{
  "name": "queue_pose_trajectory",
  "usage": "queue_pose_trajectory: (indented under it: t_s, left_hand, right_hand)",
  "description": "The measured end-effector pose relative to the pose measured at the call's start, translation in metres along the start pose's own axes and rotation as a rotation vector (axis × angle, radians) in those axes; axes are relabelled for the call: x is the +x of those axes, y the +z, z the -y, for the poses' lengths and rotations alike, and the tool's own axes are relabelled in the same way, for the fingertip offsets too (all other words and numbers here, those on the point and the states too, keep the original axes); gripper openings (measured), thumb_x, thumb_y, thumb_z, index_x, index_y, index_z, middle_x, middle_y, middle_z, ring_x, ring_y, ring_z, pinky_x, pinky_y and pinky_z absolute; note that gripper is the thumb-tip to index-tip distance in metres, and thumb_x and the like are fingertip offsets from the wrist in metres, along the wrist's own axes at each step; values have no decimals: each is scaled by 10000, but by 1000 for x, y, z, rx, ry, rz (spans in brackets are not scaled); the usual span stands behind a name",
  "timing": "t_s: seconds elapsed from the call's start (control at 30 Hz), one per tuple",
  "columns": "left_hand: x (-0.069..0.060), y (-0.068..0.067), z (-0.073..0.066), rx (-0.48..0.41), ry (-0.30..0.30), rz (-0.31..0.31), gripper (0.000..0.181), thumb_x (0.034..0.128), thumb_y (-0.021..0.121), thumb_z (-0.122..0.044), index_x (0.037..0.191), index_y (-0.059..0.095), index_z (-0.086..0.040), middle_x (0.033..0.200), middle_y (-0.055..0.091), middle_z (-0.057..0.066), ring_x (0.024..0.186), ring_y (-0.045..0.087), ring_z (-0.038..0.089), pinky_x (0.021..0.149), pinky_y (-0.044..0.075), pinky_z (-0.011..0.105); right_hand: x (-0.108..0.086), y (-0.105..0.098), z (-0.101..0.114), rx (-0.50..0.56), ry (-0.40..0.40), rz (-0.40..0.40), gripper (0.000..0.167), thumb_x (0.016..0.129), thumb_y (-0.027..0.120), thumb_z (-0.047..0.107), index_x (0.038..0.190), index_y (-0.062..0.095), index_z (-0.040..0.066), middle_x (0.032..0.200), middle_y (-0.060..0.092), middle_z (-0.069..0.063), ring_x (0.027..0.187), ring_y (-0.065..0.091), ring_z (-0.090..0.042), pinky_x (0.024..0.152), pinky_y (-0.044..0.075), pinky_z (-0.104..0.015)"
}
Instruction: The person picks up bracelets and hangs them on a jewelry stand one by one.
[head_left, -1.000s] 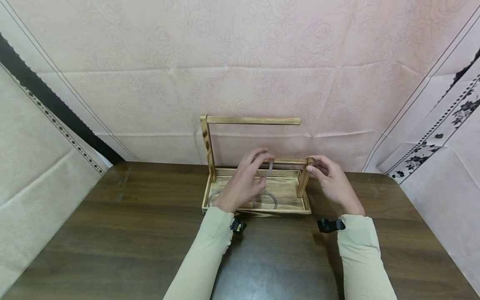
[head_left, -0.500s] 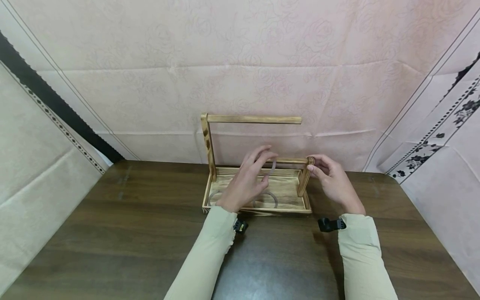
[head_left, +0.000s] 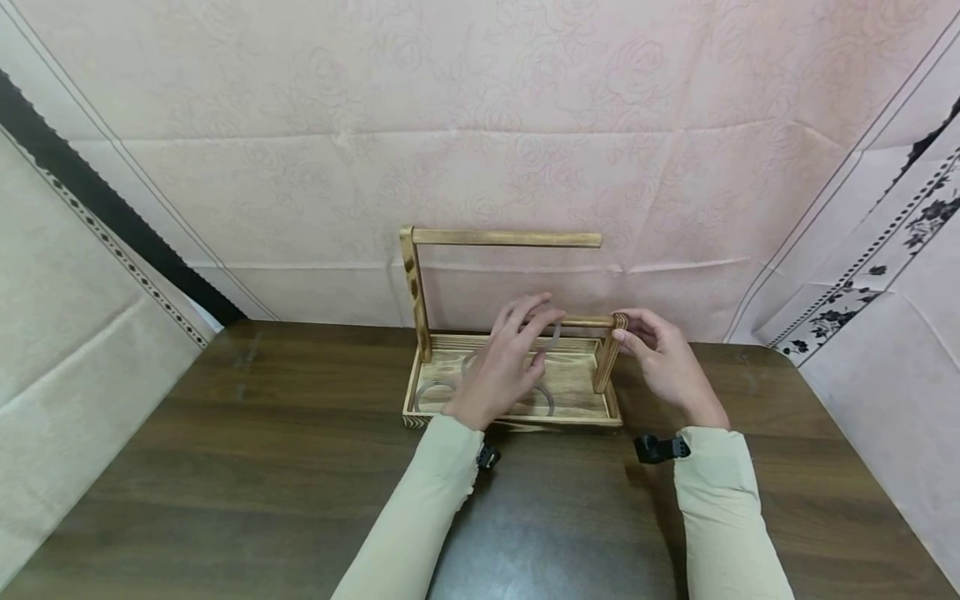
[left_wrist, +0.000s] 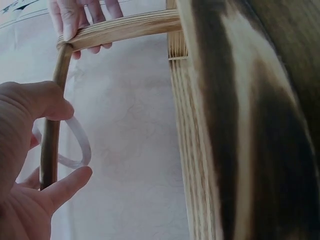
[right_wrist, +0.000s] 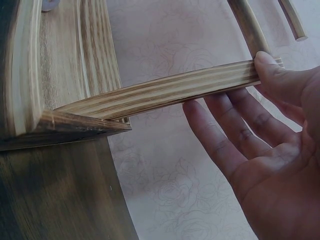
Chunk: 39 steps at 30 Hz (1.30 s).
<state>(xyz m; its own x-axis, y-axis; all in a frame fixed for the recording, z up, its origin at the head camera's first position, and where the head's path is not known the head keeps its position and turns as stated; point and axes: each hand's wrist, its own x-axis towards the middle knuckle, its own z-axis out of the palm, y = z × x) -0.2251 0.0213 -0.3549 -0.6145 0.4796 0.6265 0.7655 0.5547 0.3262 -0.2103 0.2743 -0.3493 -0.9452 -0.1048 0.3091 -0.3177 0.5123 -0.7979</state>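
A wooden rack rises from a shallow tray point(head_left: 577, 367), with a high bar point(head_left: 510, 239) and a lower bar point(head_left: 588, 322). My left hand point(head_left: 501, 371) holds a pale translucent ring, like a bangle point(left_wrist: 84, 142), between fingers and thumb; the ring encircles the lower bar. On the right, my right hand point(head_left: 663, 367) pinches the top of the short post point(right_wrist: 190, 85) where the lower bar meets it, thumb on one side and fingertips beneath. Similar rings point(head_left: 551, 403) rest in the tray, partly hidden by my left hand and forearm.
The rack stands near the back edge of a brown wooden table point(head_left: 262, 467). A pale rose-patterned cloth point(head_left: 480, 142) hangs right behind it. The tall post point(head_left: 416, 292) supports the high bar at the left; that bar's right end is free.
My left hand has shifted slightly to the right along the lower bar, carrying the bangle with it. My right hand keeps its hold on the short post.
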Motion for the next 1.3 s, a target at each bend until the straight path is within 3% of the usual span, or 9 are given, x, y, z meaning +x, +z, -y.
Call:
queue_pose_trajectory:
  t_s: [0.23, 0.47, 0.7, 0.9, 1.3]
  left_hand:
    - [0, 7, -2, 47, 32, -56, 626, 853, 749, 3, 1419, 553, -177, 1570, 439, 70, 1425, 410, 277, 1008, 552, 356]
    - [0, 12, -3, 49, 47, -74, 668, 837, 763, 11, 1442, 551, -177, 1574, 448, 80, 1424, 424, 298, 1005, 557, 399]
    - [3, 13, -7, 81, 59, -74, 669, 858, 756, -7, 1467, 544, -186, 1588, 440, 75, 1448, 408, 305, 1061, 522, 395]
    - [6, 13, -9, 116, 73, -78, 668, 855, 764, -22, 1464, 551, -194, 1589, 438, 67, 1457, 402, 292, 1063, 519, 360]
    - [12, 15, -13, 123, 66, -42, 656, 849, 769, -19, 1443, 572, -216, 1568, 454, 65, 1425, 425, 281, 985, 562, 326]
  right_hand:
    - [0, -1, 1, 13, 21, 11, 307, 1056, 543, 113, 1327, 567, -32, 1223, 666, -245, 1031, 668, -118, 871, 550, -145]
    - [0, -1, 2, 8, 18, 12, 305, 1055, 546, 117, 1322, 571, -27, 1229, 670, -240, 1061, 674, -195, 858, 536, -116]
    - [1, -1, 1, 4, 13, 14, 304, 1056, 544, 118, 1323, 571, -26, 1224, 672, -242, 1039, 674, -165, 917, 582, -280]
    - [1, -1, 0, 0, 17, 16, 304, 1059, 543, 132, 1323, 575, -15, 1239, 676, -232, 1083, 671, -250, 918, 576, -263]
    - [2, -2, 0, 9, 22, 18, 302, 1059, 542, 129, 1316, 572, -27, 1227, 675, -240, 1006, 652, -50, 918, 576, -263]
